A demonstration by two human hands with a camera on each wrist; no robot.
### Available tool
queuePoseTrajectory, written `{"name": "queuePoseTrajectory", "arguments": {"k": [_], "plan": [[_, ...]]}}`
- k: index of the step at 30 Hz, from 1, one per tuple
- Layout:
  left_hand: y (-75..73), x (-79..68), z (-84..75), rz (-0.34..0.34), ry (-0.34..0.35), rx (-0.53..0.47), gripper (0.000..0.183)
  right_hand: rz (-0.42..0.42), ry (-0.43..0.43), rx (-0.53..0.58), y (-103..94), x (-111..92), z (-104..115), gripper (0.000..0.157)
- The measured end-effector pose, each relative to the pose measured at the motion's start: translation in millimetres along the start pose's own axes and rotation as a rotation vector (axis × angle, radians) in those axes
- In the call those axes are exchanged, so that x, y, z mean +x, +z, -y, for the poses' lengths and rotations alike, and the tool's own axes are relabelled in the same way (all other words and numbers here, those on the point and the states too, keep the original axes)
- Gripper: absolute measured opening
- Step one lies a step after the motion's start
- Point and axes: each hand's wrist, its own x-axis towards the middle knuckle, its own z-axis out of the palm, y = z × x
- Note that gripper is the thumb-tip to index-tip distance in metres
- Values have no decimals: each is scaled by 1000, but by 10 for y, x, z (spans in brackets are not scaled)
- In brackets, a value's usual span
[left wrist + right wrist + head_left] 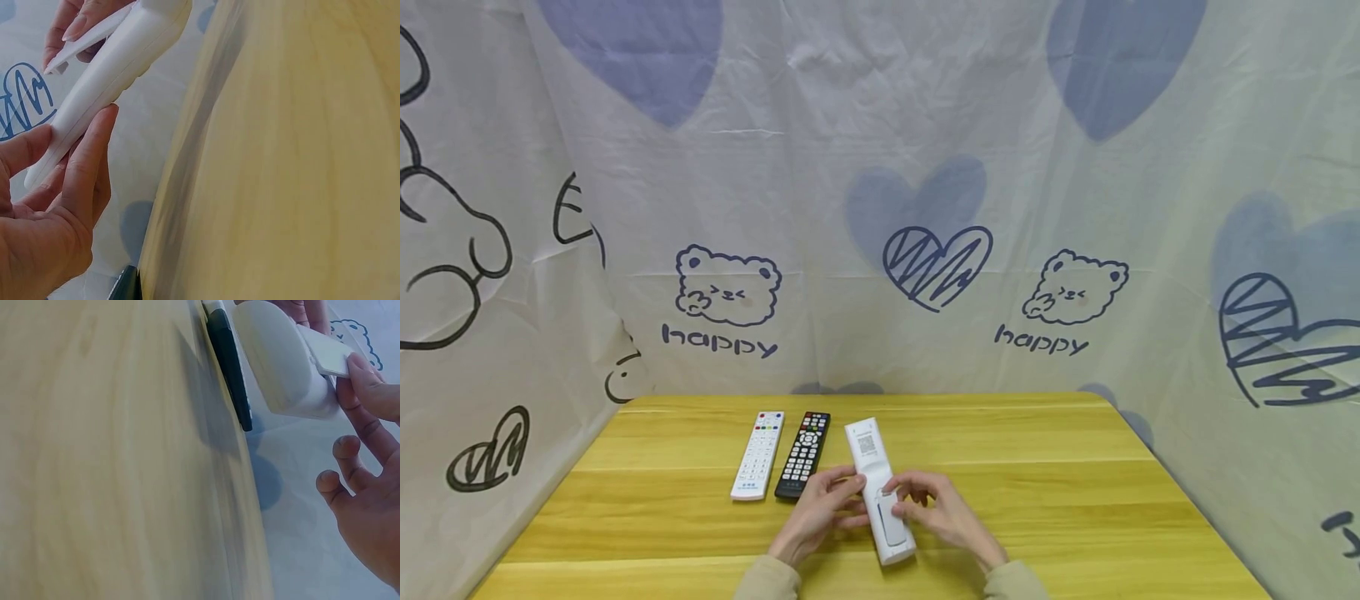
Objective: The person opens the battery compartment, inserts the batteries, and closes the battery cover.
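Observation:
A white remote control [871, 465] is held back side up above the front middle of the table, a label square near its far end. My left hand [822, 507] grips it from the left, thumb on one side and fingers on the other in the left wrist view. At its near end the white battery cover [94, 36] is tilted up at one end, with a gap beneath it. The thumb and fingers of my right hand [942, 510] pinch the raised end of that cover. In the right wrist view, its other fingers are loosely bent below the remote.
Left of my hands, a white remote [758, 457] and a black remote [805, 450] lie side by side, buttons up, on the wooden table [1037, 475]. A printed cloth [850, 358] hangs behind the table and along both sides.

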Motion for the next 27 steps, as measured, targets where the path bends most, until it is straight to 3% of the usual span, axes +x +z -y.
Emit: {"name": "queuePoseTrajectory", "arguments": {"k": [14, 21, 27], "plan": [[-2, -10, -23, 10, -1, 6, 55, -44, -30, -108, 23, -12, 11, 20], [11, -9, -24, 17, -5, 17, 54, -93, -58, -94, 58, -4, -10, 15], [19, -9, -25, 33, 6, 29, 53, -127, -24, -73, 86, -3, 10, 12]]}}
